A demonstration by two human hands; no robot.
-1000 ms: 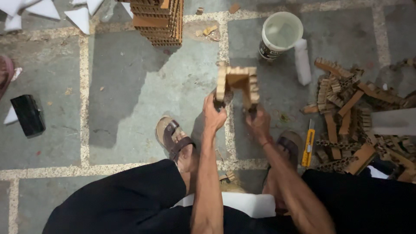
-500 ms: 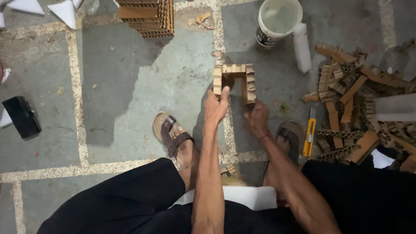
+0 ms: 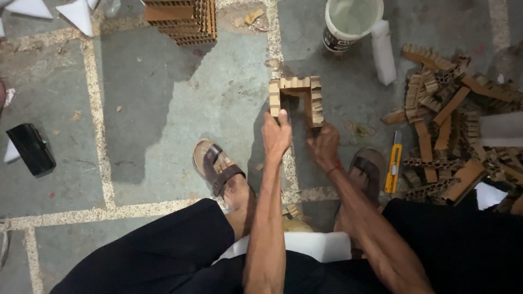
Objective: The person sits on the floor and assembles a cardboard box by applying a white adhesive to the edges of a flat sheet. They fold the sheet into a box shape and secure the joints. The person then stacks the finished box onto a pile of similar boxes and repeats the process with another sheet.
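A U-shaped frame of corrugated cardboard strips (image 3: 297, 92) stands on the stone floor in front of me, its open side toward me. My left hand (image 3: 276, 132) grips the near end of its left leg. My right hand (image 3: 323, 146) holds the near end of its right leg, fingers curled low against the floor. Both forearms reach forward between my knees, and my sandalled feet rest on either side of them.
A heap of cardboard strips (image 3: 452, 130) lies at the right with a yellow utility knife (image 3: 393, 162) beside it. A white bucket (image 3: 351, 22) and white foam block (image 3: 383, 51) stand farther off. A cardboard stack (image 3: 182, 19) sits at the top, a black object (image 3: 30, 148) at the left.
The cardboard frame has gone from slightly lifted and tilted to resting flat on the floor. Both hands stayed on its legs and shifted slightly nearer.
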